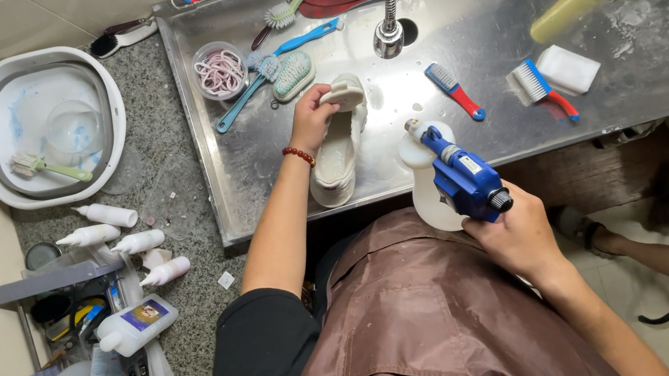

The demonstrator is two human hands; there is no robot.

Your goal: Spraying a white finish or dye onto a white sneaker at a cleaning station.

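The left hand [311,120] gripped a pale fabric shoe [338,144] at the steel worktop's [491,47] front edge, the right hand [513,233] clasped a blue-and-white spray bottle [451,178] aimed at it, brushes untouched, scrubbing seemingly yet to come.

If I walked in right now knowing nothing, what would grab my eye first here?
Most likely the pale shoe lying on the wet metal sink counter, gripped at its heel by the left hand. Next, the blue sprayer with a white bottle that the right hand holds at the counter's front edge, nozzle toward the shoe. Brushes lie scattered around the tap, and small white bottles lie on the floor to the left.
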